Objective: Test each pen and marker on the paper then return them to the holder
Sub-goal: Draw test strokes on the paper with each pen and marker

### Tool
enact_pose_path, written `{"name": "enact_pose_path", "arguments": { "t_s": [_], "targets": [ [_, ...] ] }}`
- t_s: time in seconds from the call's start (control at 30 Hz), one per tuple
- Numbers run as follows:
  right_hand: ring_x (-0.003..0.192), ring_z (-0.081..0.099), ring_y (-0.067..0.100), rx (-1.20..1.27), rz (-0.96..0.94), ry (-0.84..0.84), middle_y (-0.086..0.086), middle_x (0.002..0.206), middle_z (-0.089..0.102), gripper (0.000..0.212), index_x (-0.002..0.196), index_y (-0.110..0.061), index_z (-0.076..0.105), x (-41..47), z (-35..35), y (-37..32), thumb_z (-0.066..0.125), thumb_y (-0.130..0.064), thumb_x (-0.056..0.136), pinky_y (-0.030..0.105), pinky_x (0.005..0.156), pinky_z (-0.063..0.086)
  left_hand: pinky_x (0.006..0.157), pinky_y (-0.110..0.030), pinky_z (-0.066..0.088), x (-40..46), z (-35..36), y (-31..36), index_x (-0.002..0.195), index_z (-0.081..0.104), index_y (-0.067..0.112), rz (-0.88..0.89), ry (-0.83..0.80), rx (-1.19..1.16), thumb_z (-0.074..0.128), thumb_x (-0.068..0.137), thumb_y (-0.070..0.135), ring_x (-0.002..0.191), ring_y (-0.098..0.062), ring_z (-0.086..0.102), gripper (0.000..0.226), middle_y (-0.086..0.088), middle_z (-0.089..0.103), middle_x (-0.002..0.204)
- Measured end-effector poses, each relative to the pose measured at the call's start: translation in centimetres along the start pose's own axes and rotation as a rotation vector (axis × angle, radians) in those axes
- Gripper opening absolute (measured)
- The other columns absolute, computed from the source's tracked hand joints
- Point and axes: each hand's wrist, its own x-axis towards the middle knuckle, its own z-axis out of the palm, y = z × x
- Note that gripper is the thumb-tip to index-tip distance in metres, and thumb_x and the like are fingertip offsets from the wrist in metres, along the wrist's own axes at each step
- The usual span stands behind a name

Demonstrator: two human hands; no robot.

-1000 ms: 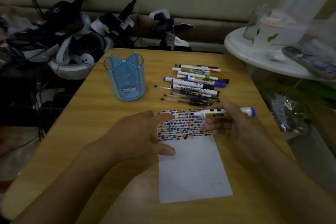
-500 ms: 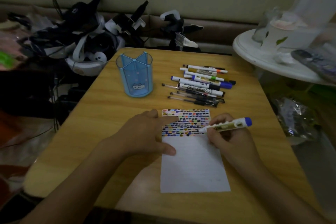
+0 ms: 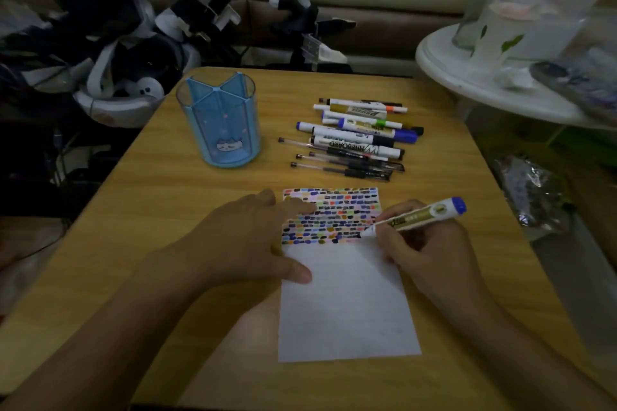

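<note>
A white sheet of paper (image 3: 347, 304) lies on the wooden table (image 3: 167, 217); its upper part is filled with rows of small coloured marks. My left hand (image 3: 247, 240) lies flat on the paper's left edge, fingers straight. My right hand (image 3: 424, 250) grips a white marker with a blue end cap (image 3: 417, 215), its tip touching the paper at the bottom row of marks. A blue divided pen holder (image 3: 220, 123) stands empty at the back left. Several markers and pens (image 3: 357, 137) lie side by side to the holder's right.
A heap of black and white headsets and devices (image 3: 110, 43) sits off the table's back left edge. A white round side table (image 3: 500, 90) with a glass jar and a cup stands at the right. A crumpled plastic bag (image 3: 534, 197) lies beyond the right edge.
My right hand brought the marker down from above the marks until its tip met the paper at the lowest row. My left hand stayed on the paper. The camera moved closer.
</note>
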Motion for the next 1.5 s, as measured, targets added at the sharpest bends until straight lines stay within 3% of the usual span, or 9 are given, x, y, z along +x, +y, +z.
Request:
{"name": "enact_pose_path", "arguments": {
  "t_s": [0.37, 0.6, 0.8, 1.03, 1.27, 1.43, 1.5],
  "targets": [
    [0.065, 0.069, 0.011, -0.034, 0.006, 0.013, -0.008, 0.070, 0.071, 0.009, 0.086, -0.030, 0.070, -0.15, 0.26, 0.21, 0.070, -0.021, 0.087, 0.039, 0.060, 0.058, 0.076, -0.027, 0.037, 0.34, -0.31, 0.13, 0.145, 0.009, 0.054, 0.008, -0.042, 0.003, 0.063, 0.067, 0.079, 0.097, -0.007, 0.037, 0.098, 0.011, 0.042, 0.124],
    [0.063, 0.068, 0.016, -0.040, -0.011, -0.018, -0.005, 0.070, 0.071, 0.014, 0.084, -0.034, 0.070, 0.04, 0.22, 0.36, 0.071, -0.020, 0.087, 0.045, 0.057, 0.057, 0.077, -0.027, 0.038, 0.35, -0.47, 0.20, 0.144, 0.010, 0.054, 0.004, -0.055, -0.021, 0.065, 0.066, 0.080, 0.099, -0.007, 0.038, 0.099, 0.011, 0.042, 0.125],
    [0.065, 0.068, 0.011, -0.048, -0.007, -0.037, -0.006, 0.072, 0.071, 0.015, 0.084, -0.033, 0.069, 0.20, 0.29, 0.22, 0.072, -0.018, 0.086, 0.038, 0.058, 0.057, 0.079, -0.028, 0.038, 0.07, -0.34, -0.03, 0.144, 0.009, 0.055, 0.006, -0.052, -0.025, 0.061, 0.066, 0.082, 0.100, -0.006, 0.036, 0.098, 0.011, 0.041, 0.127],
    [0.064, 0.065, 0.006, -0.099, -0.040, -0.051, -0.015, 0.072, 0.069, 0.017, 0.082, -0.033, 0.068, 0.26, 0.47, 0.08, 0.072, -0.016, 0.085, 0.010, 0.051, 0.044, 0.074, -0.027, 0.035, 0.00, -0.32, -0.16, 0.144, 0.008, 0.056, 0.006, -0.053, -0.028, 0.060, 0.065, 0.083, 0.097, -0.006, 0.037, 0.099, 0.014, 0.040, 0.118],
    [0.067, 0.068, 0.009, -0.049, -0.035, -0.024, -0.011, 0.074, 0.070, 0.006, 0.086, -0.033, 0.068, 0.14, 0.40, 0.16, 0.067, -0.028, 0.084, 0.026, 0.056, 0.056, 0.072, -0.027, 0.034, 0.10, -0.36, 0.12, 0.145, 0.008, 0.056, -0.005, -0.065, -0.018, 0.062, 0.066, 0.080, 0.094, -0.007, 0.035, 0.098, 0.015, 0.030, 0.106],
    [0.065, 0.066, 0.007, -0.083, -0.056, -0.044, -0.014, 0.073, 0.069, 0.020, 0.084, -0.034, 0.067, 0.22, 0.49, 0.21, 0.072, -0.015, 0.086, 0.014, 0.051, 0.047, 0.073, -0.027, 0.034, 0.03, -0.31, 0.04, 0.145, 0.008, 0.056, -0.001, -0.062, -0.011, 0.061, 0.066, 0.082, 0.096, -0.006, 0.035, 0.099, 0.014, 0.035, 0.112],
    [0.065, 0.066, 0.007, -0.088, -0.054, -0.024, -0.014, 0.073, 0.069, 0.016, 0.084, -0.034, 0.067, 0.20, 0.47, 0.21, 0.070, -0.018, 0.085, 0.017, 0.051, 0.050, 0.072, -0.027, 0.034, 0.09, -0.27, -0.03, 0.144, 0.008, 0.056, 0.001, -0.058, -0.011, 0.060, 0.065, 0.082, 0.096, -0.006, 0.036, 0.098, 0.015, 0.035, 0.111]
  ]
}}
